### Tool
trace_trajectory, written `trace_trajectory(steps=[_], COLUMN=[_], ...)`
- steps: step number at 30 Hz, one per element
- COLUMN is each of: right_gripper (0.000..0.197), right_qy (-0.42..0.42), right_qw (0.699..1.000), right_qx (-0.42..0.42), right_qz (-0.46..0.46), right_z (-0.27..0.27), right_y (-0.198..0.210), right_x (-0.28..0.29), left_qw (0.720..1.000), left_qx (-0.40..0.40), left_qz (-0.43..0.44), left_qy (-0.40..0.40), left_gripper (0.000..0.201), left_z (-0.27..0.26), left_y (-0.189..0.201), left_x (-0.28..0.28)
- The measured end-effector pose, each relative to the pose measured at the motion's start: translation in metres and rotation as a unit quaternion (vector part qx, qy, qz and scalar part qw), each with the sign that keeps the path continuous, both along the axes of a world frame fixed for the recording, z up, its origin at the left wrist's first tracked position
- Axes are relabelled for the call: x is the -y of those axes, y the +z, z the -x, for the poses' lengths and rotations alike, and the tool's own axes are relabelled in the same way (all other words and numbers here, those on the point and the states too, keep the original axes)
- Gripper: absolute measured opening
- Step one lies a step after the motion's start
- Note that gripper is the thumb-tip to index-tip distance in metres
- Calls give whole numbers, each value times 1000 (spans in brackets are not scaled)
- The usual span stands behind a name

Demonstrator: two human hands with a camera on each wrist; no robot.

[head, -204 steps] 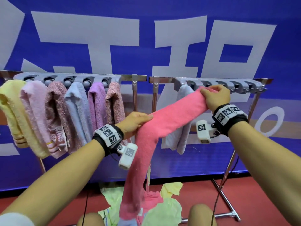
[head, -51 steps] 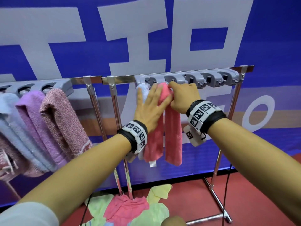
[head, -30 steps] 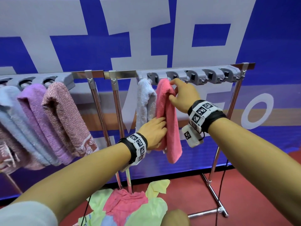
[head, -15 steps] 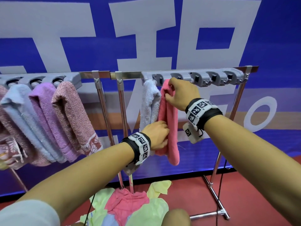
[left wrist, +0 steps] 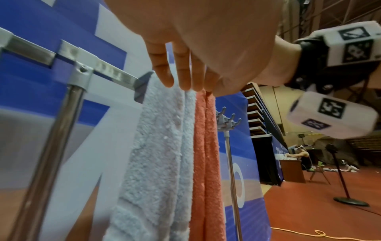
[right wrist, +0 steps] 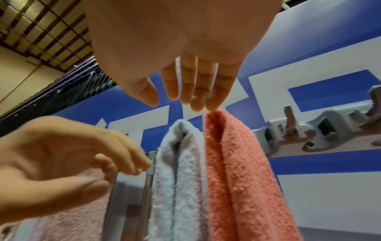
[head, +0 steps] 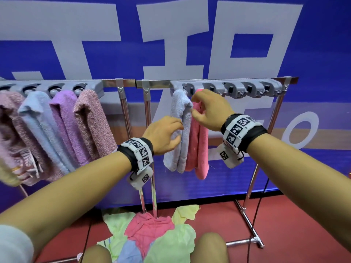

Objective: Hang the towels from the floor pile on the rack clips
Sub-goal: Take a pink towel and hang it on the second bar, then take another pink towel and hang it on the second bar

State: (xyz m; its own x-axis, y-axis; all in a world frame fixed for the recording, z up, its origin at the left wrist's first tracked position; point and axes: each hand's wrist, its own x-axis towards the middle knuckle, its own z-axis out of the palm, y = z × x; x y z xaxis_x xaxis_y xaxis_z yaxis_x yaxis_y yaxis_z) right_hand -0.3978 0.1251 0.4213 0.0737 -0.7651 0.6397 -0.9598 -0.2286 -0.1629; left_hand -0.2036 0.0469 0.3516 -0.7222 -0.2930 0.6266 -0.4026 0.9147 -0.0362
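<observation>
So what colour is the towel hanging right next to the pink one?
Pale blue-grey towel, clearest in the right wrist view.

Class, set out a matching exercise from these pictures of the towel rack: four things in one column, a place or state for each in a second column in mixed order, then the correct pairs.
Things
1. pink towel
2. pale blue towel
3. floor pile
4. right hand

Places or states
A. lies on the red floor under the rack
B. hangs from the second clip of the right-hand clip bar
C. open, fingers relaxed near the top of the pink towel
D. hangs from the first clip of that bar, beside the left hand

Pairs: 1-B, 2-D, 3-A, 4-C
</observation>
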Motion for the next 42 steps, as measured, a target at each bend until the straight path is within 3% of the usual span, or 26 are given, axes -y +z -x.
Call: trace_trajectory(steps=[7, 12, 22, 26, 32, 37, 42], right_gripper=[57, 70, 76, 76, 71, 68, 63], right_qy=[45, 22, 31, 32, 37, 36, 50], right_qw=[987, 973, 946, 932, 900, 872, 840], right_qx=[-34, -96, -119, -118, -92, -67, -52], right_qz=[-148, -207, -301, -342, -425, -484, -538], right_z=[-57, -96, -154, -172, -184, -189, -192], right_y=[-16, -46, -111, -144, -220, -292, -355], right_x=[-4, -4, 19, 35, 58, 84, 114], left_qw=[976, 951, 922, 909, 884, 878, 858], left_qx=[87, 143, 183, 152, 43, 103, 78], left_qz=[-80, -120, -208, -284, -392, -391, -430], left_qy=[181, 247, 270, 266, 249, 255, 269], left_gripper=[64, 74, 79, 83, 83, 75, 69], left_z=[-67, -112, -177, -192, -201, -195, -190], left_y=[4, -17, -97, -128, -181, -238, -297], left_x=[-10, -7, -1, 18, 44, 56, 72])
